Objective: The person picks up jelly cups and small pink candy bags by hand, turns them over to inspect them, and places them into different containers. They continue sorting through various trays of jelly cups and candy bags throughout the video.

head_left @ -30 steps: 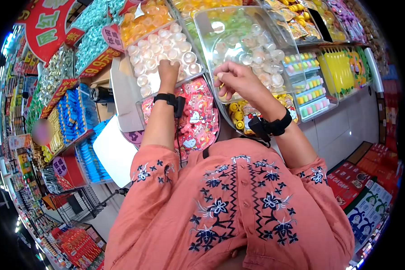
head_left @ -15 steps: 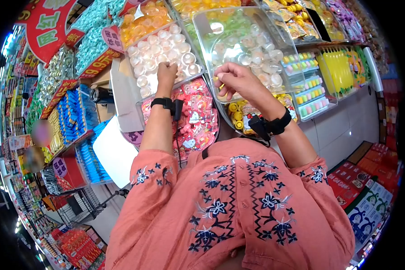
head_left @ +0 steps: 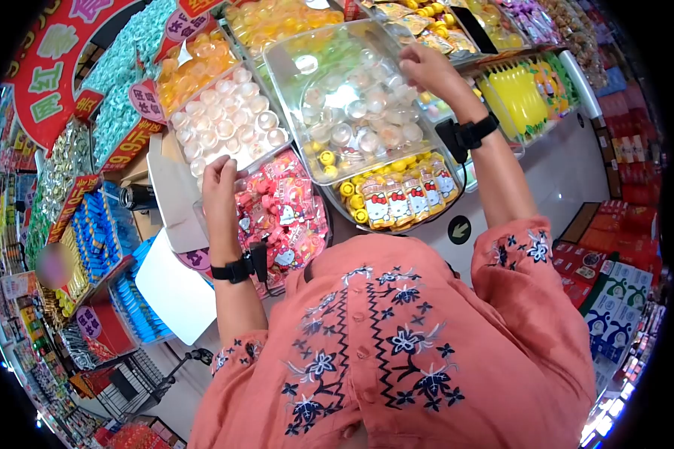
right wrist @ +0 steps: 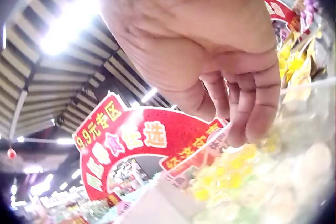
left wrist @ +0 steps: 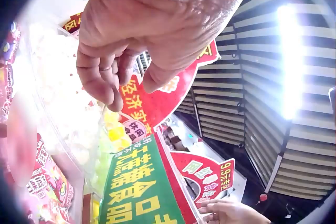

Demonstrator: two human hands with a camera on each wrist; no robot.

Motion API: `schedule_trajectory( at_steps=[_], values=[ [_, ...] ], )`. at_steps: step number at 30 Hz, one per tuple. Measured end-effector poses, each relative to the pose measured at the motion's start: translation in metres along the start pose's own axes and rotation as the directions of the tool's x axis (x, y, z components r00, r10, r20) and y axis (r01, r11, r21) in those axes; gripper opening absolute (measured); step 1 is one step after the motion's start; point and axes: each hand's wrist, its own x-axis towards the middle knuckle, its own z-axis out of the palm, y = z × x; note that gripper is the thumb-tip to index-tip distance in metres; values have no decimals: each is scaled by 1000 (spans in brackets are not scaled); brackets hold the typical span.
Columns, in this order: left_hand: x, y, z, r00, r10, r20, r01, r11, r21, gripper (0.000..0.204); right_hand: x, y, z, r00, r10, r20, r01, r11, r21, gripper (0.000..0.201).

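Observation:
In the head view, my left hand (head_left: 221, 183) hovers at the near edge of a tray of pale jelly cups (head_left: 228, 120). Its fingers (left wrist: 100, 79) hang loosely bent in the left wrist view, thumb apart, nothing between them. My right hand (head_left: 430, 71) is at the far right side of a clear plastic lid (head_left: 314, 168), which lies over more jelly cups. In the right wrist view its fingers (right wrist: 260, 111) droop loosely, with no object visible in them, close to the clear edge. Most of the right thumb is hidden.
Pink candy packets (head_left: 284, 209) lie in front of the left tray. Yellow cartoon-cat packets (head_left: 408, 198) sit below the lid. Orange jelly cups (head_left: 187, 75) are behind. A white panel (head_left: 176, 280) juts out at left, and a shopping cart (head_left: 131, 389) stands on the floor.
My right hand has moved away from my body and rightward, from the lid's near left part to its far right side. My left hand has drawn back from over the pale jelly cups. The head view has shifted.

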Motion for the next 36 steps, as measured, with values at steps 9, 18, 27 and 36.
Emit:
schedule_trajectory(
  at_steps=[9,18,27,36],
  values=[
    [-31,-2,13,990,-106,96,108,994,-14,40,7,36,34,969,-176,172,246,719,-651,31],
    [-44,15,37,980,-70,186,79,996,-42,39,19,39,54,989,-110,103,149,605,-782,32],
    [-48,27,42,973,-49,225,67,995,-73,36,-11,-29,8,922,97,375,-96,995,-21,38],
    [-48,81,86,906,44,421,82,957,-278,31,-71,-69,44,819,-313,481,-248,562,789,43]
  ],
)
